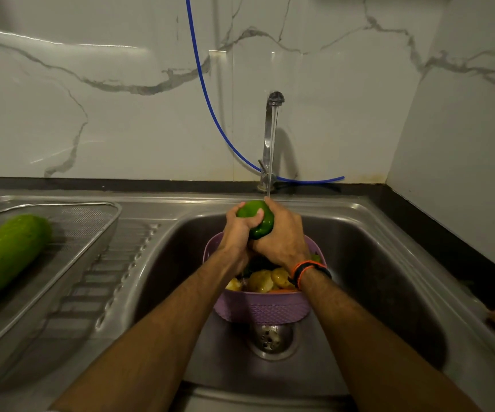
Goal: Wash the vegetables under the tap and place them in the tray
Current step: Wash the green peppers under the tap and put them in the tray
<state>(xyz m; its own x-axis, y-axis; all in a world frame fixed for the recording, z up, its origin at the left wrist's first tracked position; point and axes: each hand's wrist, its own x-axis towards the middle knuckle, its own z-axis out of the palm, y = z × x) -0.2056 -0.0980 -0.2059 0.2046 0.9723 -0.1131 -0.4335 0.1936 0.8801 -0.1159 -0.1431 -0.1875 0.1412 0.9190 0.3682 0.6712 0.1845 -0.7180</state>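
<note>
Overhead, both hands (265,230) round green pepper (255,217), above basket rim (210,248).

White marble-patterned wall tiles with grey veins (106,99) are running behind the dark stone counter strip (151,183) and turning a corner on the right. A thin blue hose (207,96) is hanging down those tiles and curving along the counter strip. Light is glaring in a streak on the tiles, upper left.
</note>
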